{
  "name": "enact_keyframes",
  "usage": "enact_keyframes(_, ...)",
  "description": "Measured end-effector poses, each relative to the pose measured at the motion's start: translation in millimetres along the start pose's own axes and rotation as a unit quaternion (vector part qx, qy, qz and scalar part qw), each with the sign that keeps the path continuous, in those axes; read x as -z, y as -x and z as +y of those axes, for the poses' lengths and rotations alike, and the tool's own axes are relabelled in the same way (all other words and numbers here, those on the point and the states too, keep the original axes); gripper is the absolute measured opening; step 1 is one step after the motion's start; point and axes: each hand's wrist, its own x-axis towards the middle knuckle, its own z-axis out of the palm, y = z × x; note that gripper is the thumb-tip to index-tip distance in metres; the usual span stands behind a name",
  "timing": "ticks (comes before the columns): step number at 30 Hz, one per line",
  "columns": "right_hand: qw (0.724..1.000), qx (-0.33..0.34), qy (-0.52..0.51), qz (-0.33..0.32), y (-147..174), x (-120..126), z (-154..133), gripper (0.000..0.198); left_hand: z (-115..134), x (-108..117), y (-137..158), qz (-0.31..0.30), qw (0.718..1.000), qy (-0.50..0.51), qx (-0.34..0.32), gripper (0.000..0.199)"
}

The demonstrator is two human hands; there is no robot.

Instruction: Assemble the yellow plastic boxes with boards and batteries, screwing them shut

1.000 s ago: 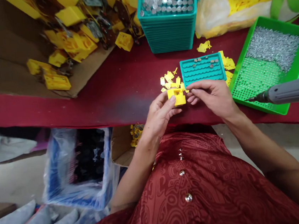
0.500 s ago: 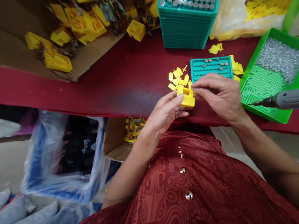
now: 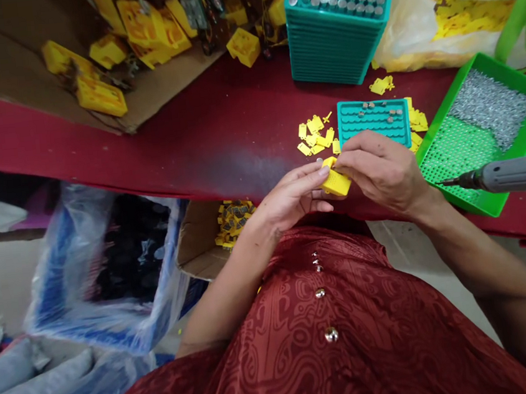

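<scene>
A small yellow plastic housing (image 3: 337, 182) is gripped between the thumb and fingers of my left hand (image 3: 289, 197), its opening tipped up and to the right. At that upper edge, my right hand (image 3: 380, 169) is closed in a pinch, fingertips against the housing. Whatever those fingertips hold is too small and covered to make out. Just beyond the hands lies a teal ridged tray (image 3: 354, 126) with several small silver cylinders in it. Flat yellow tabs (image 3: 314, 124) are scattered left of the tray.
A green basket (image 3: 498, 200) of silver screws stands right, with a grey power screwdriver (image 3: 524, 174) over it. Stacked teal trays (image 3: 332, 52) rise at the back. A carton (image 3: 149, 102) of yellow housings is back left. Below the table edge sits a blue lined crate (image 3: 103, 330).
The housing has been turned in my left hand, its opening now facing more to the right. My right fingertips have moved in closer over its upper edge. The view has shifted slightly.
</scene>
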Motion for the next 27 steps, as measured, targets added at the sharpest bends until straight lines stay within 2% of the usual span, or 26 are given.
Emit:
enact_keyframes(5,0.999,0.009,-0.010,-0.053,-6,9,4,0.036,1,2,2,0.000,1.000,0.011,0.004,0.031)
enact_keyframes(12,1.000,0.017,0.003,-0.023,-7,7,4,0.033,0,5,1,-0.019,1.000,0.011,-0.003,0.040)
enact_keyframes(17,0.994,0.104,0.039,-0.024,-10,8,9,0.029,-1,4,1,-0.019,1.000,0.002,0.002,0.037)
enact_keyframes(20,0.993,0.089,0.038,-0.067,-13,13,10,0.034,-2,3,1,-0.010,1.000,-0.003,-0.004,0.032)
enact_keyframes(22,0.994,0.080,0.008,-0.068,-14,16,11,0.028,-2,3,2,-0.001,1.000,-0.004,-0.013,0.031)
enact_keyframes(24,0.997,0.060,-0.024,-0.034,-13,17,11,0.020,-1,5,4,0.015,1.000,-0.003,-0.019,0.033)
enact_keyframes(27,1.000,0.006,0.000,0.028,-10,10,13,0.012,4,13,10,0.047,0.999,0.003,-0.027,0.036)
